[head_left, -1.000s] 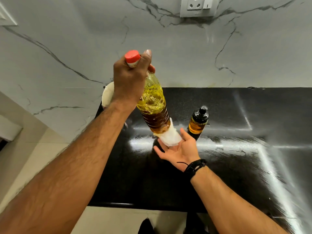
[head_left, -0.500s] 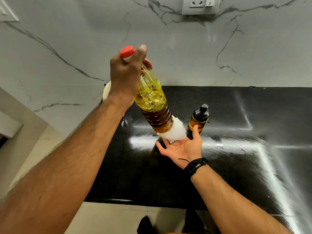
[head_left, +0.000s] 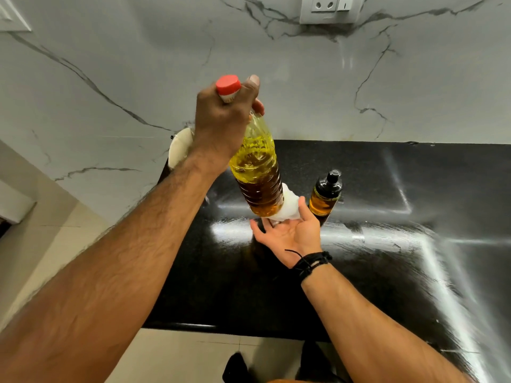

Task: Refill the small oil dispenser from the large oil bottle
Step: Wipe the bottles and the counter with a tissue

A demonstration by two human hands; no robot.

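The left hand (head_left: 221, 125) grips the neck of the large oil bottle (head_left: 255, 167) just under its red cap (head_left: 228, 83), fingers curled round it. The bottle hangs above the black counter (head_left: 387, 272), long axis tilted, cap up and toward the marble wall (head_left: 304, 92), base down and nearer the person. A white cloth (head_left: 289, 207) lies against the base, held there by the right hand (head_left: 287, 233), palm up with fingers spread. The small oil dispenser (head_left: 325, 196) stands upright on the counter just beside that hand, black top on.
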